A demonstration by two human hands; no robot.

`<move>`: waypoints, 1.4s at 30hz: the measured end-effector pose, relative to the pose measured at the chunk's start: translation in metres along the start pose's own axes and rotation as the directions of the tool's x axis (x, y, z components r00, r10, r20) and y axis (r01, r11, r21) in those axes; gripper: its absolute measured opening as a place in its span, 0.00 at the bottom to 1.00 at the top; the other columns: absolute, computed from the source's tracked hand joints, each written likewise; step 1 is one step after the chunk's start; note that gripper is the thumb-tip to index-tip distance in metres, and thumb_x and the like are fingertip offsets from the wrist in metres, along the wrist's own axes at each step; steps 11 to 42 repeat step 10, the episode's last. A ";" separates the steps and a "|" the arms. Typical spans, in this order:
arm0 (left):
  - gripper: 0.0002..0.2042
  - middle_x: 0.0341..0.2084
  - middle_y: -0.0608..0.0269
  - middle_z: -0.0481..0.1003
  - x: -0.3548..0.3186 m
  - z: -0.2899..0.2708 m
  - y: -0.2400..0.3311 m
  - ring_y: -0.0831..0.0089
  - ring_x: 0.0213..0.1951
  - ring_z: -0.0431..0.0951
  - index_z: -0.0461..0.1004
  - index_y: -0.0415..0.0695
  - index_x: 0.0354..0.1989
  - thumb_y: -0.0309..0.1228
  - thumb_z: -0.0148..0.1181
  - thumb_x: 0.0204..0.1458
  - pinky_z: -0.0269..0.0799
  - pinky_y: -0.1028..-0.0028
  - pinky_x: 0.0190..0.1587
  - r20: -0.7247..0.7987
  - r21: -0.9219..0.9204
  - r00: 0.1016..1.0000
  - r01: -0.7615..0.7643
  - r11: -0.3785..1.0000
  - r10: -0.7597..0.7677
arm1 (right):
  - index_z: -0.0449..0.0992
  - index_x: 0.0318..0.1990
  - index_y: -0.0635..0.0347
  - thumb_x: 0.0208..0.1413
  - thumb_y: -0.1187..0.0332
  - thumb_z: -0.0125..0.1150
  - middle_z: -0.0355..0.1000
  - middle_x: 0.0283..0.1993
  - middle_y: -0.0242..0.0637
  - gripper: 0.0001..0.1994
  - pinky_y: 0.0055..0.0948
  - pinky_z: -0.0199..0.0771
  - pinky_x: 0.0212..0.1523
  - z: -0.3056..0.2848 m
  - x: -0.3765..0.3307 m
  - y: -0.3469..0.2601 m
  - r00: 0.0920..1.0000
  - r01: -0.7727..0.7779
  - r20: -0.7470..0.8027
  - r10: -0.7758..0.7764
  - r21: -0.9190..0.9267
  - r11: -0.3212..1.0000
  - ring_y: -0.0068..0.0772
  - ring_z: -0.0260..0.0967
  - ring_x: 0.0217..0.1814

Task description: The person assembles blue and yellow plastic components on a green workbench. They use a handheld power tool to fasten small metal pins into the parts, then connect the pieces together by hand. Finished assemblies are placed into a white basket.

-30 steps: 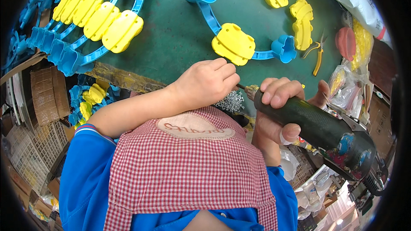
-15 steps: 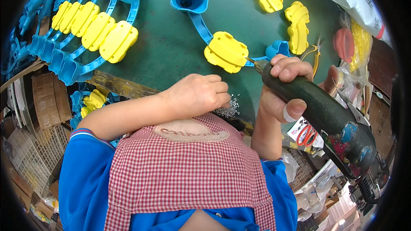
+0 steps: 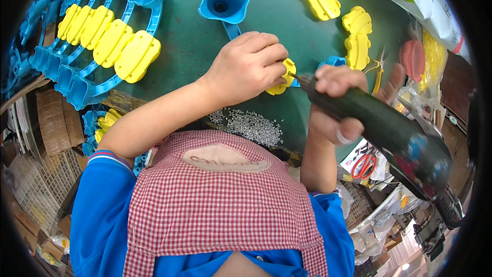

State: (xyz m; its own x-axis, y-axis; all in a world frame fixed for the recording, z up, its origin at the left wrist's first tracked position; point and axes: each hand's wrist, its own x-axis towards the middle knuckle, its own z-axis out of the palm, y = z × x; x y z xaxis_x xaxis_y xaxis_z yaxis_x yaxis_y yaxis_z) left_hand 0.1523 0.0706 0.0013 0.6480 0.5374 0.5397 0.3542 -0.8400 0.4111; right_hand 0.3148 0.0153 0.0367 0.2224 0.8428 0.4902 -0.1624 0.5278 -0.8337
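My left hand [image 3: 248, 66] is pinched closed over a yellow plastic piece [image 3: 281, 89], covering most of it; whatever the fingertips hold is hidden. That piece joins a blue arm with a flared, square-mouthed blue cup [image 3: 226, 1] at its far end. A second blue cup [image 3: 332, 61] shows partly behind my right hand. Wrapped around a dark electric screwdriver [image 3: 382, 119], my right hand [image 3: 335, 97] is slightly blurred. The bit points left, close to my left fingertips and the yellow piece. Between my forearms and the apron lies a pile of small silvery screws [image 3: 251, 126].
At left stands a row of blue arms with yellow pieces [image 3: 137, 56] fitted. Loose yellow pieces [image 3: 357, 51] lie at the right of the green table [image 3: 189, 46]. Yellow-handled pliers [image 3: 380, 72], a plastic bag [image 3: 428, 0] and red-handled scissors [image 3: 364, 166] are at the right.
My left hand has moved from beside the screw pile up and right onto the yellow piece, uncovering the screws. The screwdriver in my right hand has shifted slightly.
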 end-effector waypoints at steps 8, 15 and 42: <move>0.12 0.30 0.71 0.74 -0.006 -0.003 0.010 0.72 0.41 0.74 0.77 0.49 0.25 0.37 0.67 0.31 0.66 0.68 0.46 0.061 -0.015 0.998 0.005 1.000 -0.005 | 0.45 0.69 0.46 0.52 0.42 0.60 0.68 0.32 0.36 0.43 0.36 0.68 0.38 0.005 -0.008 -0.019 0.999 0.020 0.045 -0.024 0.099 0.995 0.30 0.67 0.32; 0.15 0.35 0.70 0.75 -0.008 -0.003 0.014 0.71 0.44 0.74 0.78 0.49 0.31 0.38 0.67 0.32 0.65 0.68 0.47 0.021 -0.003 0.999 0.037 0.999 -0.037 | 0.45 0.69 0.45 0.52 0.41 0.60 0.68 0.32 0.36 0.43 0.36 0.68 0.38 0.006 -0.011 -0.020 0.999 0.013 0.042 -0.016 0.068 0.998 0.30 0.67 0.32; 0.15 0.35 0.70 0.75 -0.008 -0.003 0.014 0.71 0.44 0.74 0.78 0.49 0.31 0.38 0.67 0.32 0.65 0.68 0.47 0.021 -0.003 0.999 0.037 0.999 -0.037 | 0.45 0.69 0.45 0.52 0.41 0.60 0.68 0.32 0.36 0.43 0.36 0.68 0.38 0.006 -0.011 -0.020 0.999 0.013 0.042 -0.016 0.068 0.998 0.30 0.67 0.32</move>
